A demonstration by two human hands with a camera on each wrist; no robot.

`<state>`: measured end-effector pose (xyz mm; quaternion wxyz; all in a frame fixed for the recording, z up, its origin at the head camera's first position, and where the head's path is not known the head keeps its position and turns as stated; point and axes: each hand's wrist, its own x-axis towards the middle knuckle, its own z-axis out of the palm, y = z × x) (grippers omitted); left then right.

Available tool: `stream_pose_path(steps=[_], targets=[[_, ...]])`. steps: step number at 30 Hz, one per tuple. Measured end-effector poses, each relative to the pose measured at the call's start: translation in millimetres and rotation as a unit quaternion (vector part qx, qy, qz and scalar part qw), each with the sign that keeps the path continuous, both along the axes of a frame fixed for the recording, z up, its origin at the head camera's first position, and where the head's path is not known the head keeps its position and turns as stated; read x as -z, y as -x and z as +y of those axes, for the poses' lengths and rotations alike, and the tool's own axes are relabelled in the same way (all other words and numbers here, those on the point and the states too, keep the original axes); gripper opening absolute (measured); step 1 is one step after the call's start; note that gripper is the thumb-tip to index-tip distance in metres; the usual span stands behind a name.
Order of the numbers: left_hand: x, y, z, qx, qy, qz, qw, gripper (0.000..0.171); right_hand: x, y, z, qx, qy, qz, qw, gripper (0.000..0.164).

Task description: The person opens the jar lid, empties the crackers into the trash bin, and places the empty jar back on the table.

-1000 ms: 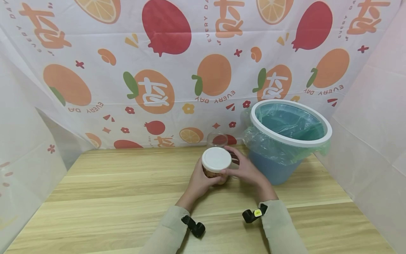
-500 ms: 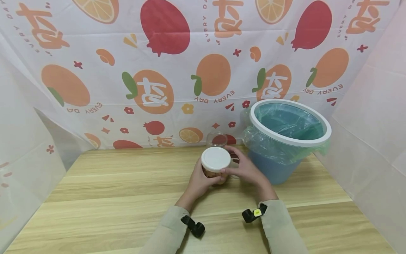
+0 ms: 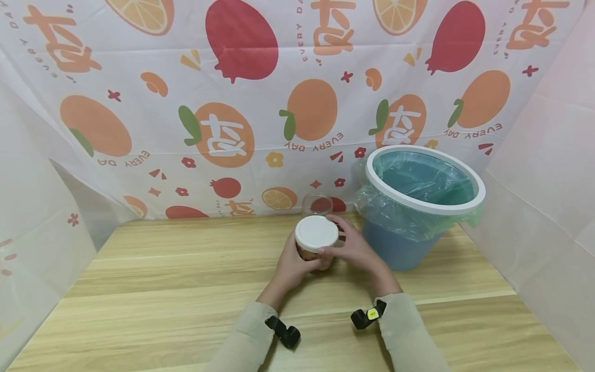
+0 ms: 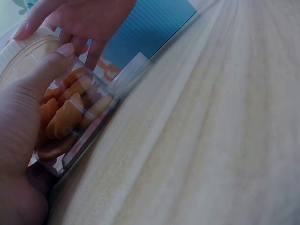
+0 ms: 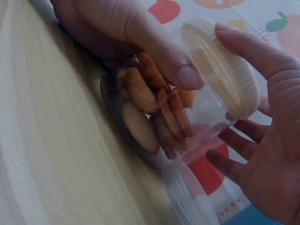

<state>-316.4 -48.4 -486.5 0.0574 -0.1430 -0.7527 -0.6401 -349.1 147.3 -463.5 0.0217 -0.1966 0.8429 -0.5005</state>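
A clear plastic jar (image 4: 70,110) stands upright on the wooden table, part filled with orange-brown snack pieces (image 5: 140,91). Its white ridged lid (image 3: 317,233) sits on top. My left hand (image 3: 293,266) grips the jar's body from the left, its thumb across the near side. My right hand (image 3: 357,250) holds the lid's rim from the right, thumb at the near edge and index finger at the far edge. Its other fingers spread beside the jar in the right wrist view. Right behind is a second clear container (image 3: 318,203), partly hidden by the jar and my right hand.
A blue bin (image 3: 402,248) with a white rim and a clear greenish liner stands to the right, close to my right hand. A fruit-printed cloth (image 3: 274,129) hangs at the back edge of the wooden table (image 3: 176,289). Pale sheets flank both sides.
My right hand and wrist have shifted slightly left and turned a little around the lid. The left hand and the jar stay nearly in place.
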Motion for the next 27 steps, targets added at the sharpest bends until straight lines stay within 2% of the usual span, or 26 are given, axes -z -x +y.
stream_pose_path(steps=[7,9,21,27], targets=[[28.5,18.5,2,-0.012,0.002,0.013,0.9998,0.1,3.7,-0.2,-11,0.039,-0.002,-0.012,0.999,0.098],[31.4,19.8,1,-0.011,0.006,0.014,0.9998,0.099,4.5,-0.8,-15,0.047,0.0,-0.015,0.999,0.101],[31.1,19.7,0,0.0,0.007,0.002,1.0,0.103,5.7,-4.7,-30,0.085,0.005,-0.003,0.996,0.105],[30.8,19.0,-1,0.003,0.003,0.006,1.0,0.103,5.6,-4.5,-29,0.079,0.0,-0.002,0.997,0.107]])
